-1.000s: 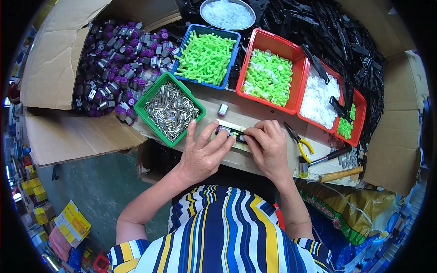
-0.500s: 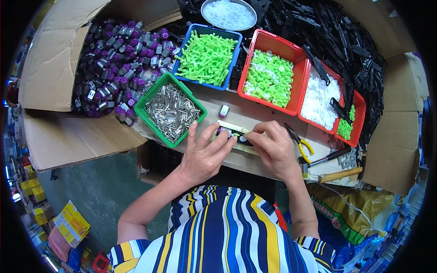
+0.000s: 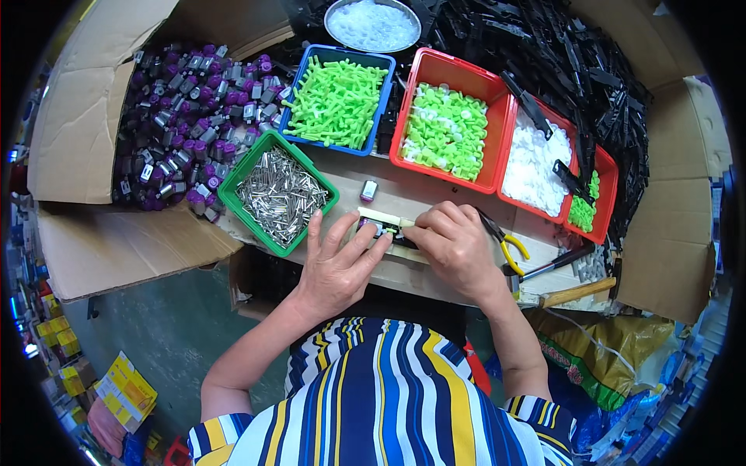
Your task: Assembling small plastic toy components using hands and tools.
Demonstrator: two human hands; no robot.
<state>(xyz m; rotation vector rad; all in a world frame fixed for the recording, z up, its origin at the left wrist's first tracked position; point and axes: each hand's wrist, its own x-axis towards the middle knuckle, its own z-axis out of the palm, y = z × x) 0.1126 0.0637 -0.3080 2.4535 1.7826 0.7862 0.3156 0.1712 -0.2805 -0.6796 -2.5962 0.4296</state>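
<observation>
A black plastic housing [image 3: 400, 241] lies in a cream-coloured holder [image 3: 378, 214] at the bench's front edge. Inside it show a small purple-ended motor and a bright green piece. My left hand [image 3: 339, 268] has its fingers spread, with the fingertips resting on the motor end of the housing. Over the other end, my right hand [image 3: 457, 252] is closed in a pinch; whatever is between its fingertips is hidden. A loose silver motor [image 3: 368, 191] stands just beyond the holder. Beside my left hand, a green bin [image 3: 252, 231] holds metal pins [image 3: 281, 194].
Behind are a blue bin [image 3: 381, 116] of green sticks, a red bin [image 3: 458, 66] of green pieces, white pieces [image 3: 532, 179], and a bowl [image 3: 327, 23]. Motors [image 3: 186, 132] heap at left, black parts [image 3: 567, 62] at right. Pliers [image 3: 513, 252] and a wooden handle [image 3: 579, 293] lie right.
The view has shifted slightly. My right hand has moved a little closer to my left fingertips, over the housing, and covers the white disc seen before. My left hand stays on the housing.
</observation>
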